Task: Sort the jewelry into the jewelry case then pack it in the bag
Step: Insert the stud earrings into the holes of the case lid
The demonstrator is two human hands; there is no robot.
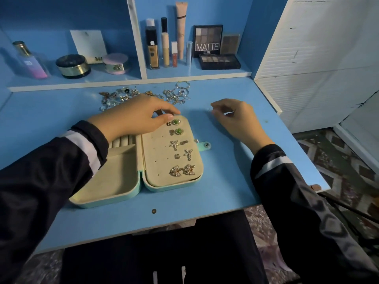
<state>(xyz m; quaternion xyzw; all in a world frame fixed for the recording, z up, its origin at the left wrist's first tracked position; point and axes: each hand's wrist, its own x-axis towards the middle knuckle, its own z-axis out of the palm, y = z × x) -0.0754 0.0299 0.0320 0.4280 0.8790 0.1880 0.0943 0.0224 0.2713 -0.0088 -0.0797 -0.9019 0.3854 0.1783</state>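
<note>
2 sleeved arms reach forward: left hand (135,117) lies flat, fingers straight — right hand (235,117) curled, fingertips pinched.

The jewelry case (114,201) has a smooth teal leather-like shell and a matt, velvety beige lining, the earrings (182,170) and loose jewelry (176,95) are shiny metal, the desk (225,181) is smooth blue laminate, and the dark sleeve (51,171) is satiny cloth.
</note>
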